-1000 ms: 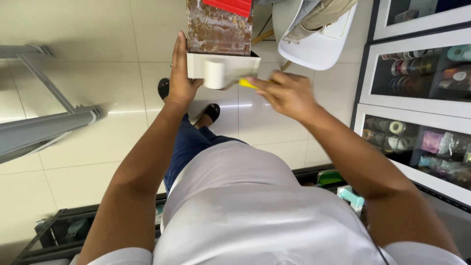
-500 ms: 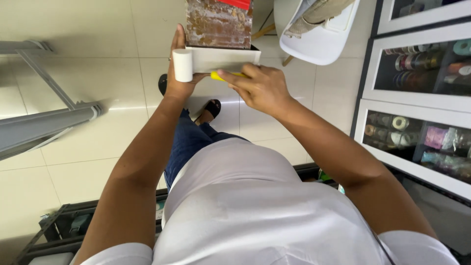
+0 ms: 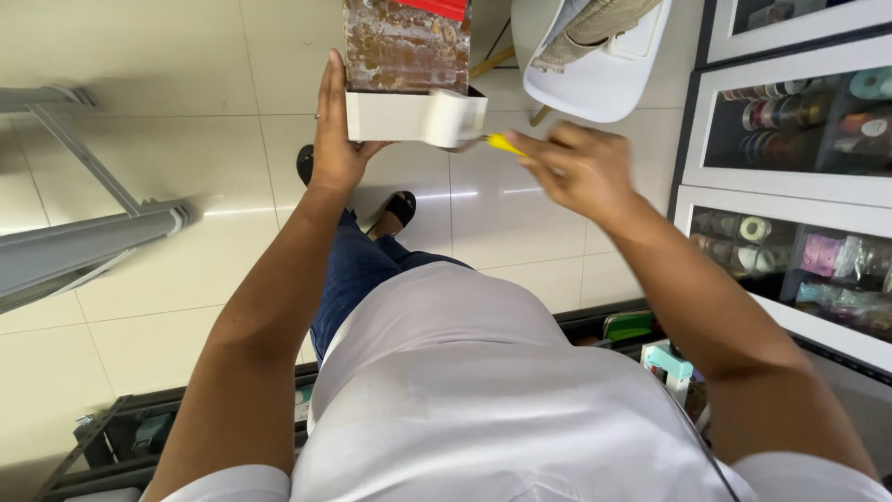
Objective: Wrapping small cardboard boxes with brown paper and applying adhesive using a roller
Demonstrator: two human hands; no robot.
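The left hand lies flat against the box at twelve o'clock; the right hand grips a yellow-handled roller, touching the box's white edge at one o'clock.

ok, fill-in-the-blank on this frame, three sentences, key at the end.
1. The right hand holds a small roller by its ____ handle.
2. The left hand steadies the box from its ____ side.
3. The roller lies against the box's ____ front face.

Missing words: yellow; left; white
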